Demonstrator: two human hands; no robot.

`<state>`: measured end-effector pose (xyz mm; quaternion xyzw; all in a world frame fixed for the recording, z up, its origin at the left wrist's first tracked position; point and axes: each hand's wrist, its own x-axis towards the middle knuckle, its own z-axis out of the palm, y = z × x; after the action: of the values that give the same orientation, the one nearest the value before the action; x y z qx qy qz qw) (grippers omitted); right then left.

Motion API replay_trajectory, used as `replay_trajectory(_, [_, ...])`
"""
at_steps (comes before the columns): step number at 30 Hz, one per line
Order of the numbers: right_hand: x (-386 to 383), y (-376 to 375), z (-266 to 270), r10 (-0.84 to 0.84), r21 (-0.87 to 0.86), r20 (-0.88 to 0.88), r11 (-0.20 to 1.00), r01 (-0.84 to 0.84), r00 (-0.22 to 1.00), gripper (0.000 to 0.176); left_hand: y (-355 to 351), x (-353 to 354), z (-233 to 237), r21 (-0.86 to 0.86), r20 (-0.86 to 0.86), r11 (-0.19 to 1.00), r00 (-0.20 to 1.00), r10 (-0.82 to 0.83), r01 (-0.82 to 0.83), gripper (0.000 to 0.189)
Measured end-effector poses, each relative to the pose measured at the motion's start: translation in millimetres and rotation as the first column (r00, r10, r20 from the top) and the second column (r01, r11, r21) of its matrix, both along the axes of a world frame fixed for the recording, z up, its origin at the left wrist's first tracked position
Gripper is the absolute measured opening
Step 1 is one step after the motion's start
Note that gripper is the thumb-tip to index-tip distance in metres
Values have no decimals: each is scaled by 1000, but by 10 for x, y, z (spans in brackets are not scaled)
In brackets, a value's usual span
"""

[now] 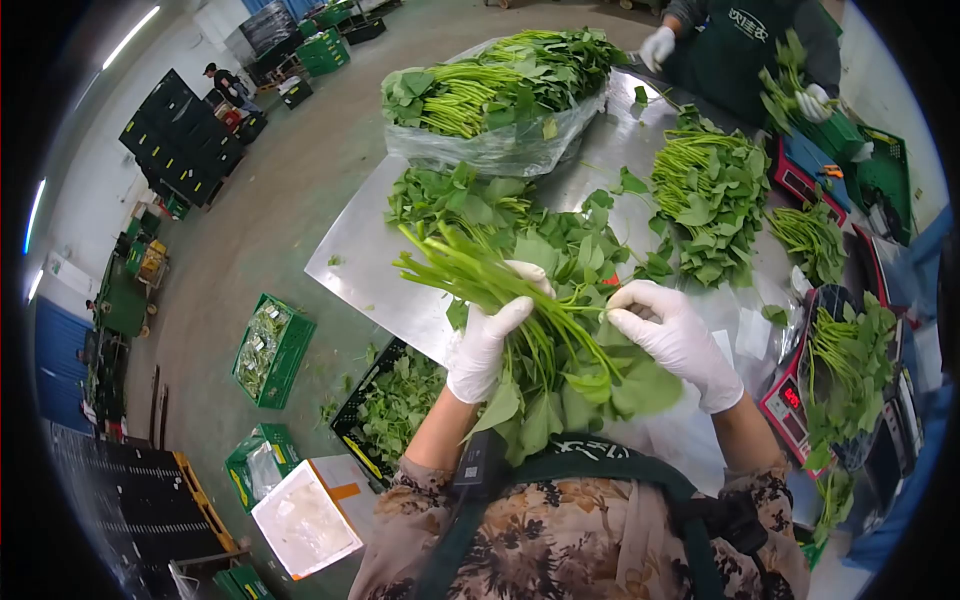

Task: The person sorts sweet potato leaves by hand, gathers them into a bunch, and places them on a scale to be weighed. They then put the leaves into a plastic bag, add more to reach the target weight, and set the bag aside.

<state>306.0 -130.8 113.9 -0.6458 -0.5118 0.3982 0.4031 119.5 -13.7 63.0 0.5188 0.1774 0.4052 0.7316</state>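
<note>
My left hand (487,347), in a white glove, is wrapped around a bunch of leafy green stems (530,325) that look like sweet potato greens. The cut stem ends point up and left; the broad leaves hang toward my apron. On the right side of the bunch, my gloved right hand (672,335) has thumb and fingers pinched on a thin stem (590,308). Loose greens (565,245) lie on the metal table (350,235) just beyond my hands. A larger pile of greens (710,195) rests to the right.
A plastic-wrapped heap of greens (500,90) stands at the table's far side. Red-framed scales (790,415) line the right, one bearing greens (850,350). Opposite, a co-worker's gloved hand (815,103) holds greens. Crates (272,350) and a white foam box (305,520) sit at left.
</note>
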Motion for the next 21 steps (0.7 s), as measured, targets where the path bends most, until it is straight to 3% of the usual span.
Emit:
replay_trajectory(6, [-59,11,-64,-12,170,-299,983,66,954,16,-28,37,-68,-62,-49,996,997,-60,57,35])
replay_trajectory(10, [-53,-5,-87,12,173,-452,982,74,892,19,-100,52,-29,-196,-16,976,994,-105,99,35])
replay_trajectory(13, [-64,-3,-78,29,170,-609,981,94,792,22,-93,63,-82,-255,14,951,984,-176,173,36])
replay_trajectory(14, [-57,18,-122,30,165,-675,980,111,737,22,-89,61,-107,-203,-28,962,981,-192,183,31])
replay_trajectory(16, [-60,47,-136,21,151,-786,976,158,618,21,-152,29,-109,-323,-11,926,978,-209,195,30])
replay_trajectory(18, [-111,93,-117,21,173,-790,966,190,613,20,-184,35,-178,-394,-39,899,974,-222,189,28])
replay_trajectory(21, [-134,68,-39,8,180,-780,961,211,626,20,-276,72,-50,-486,114,837,967,-226,253,32])
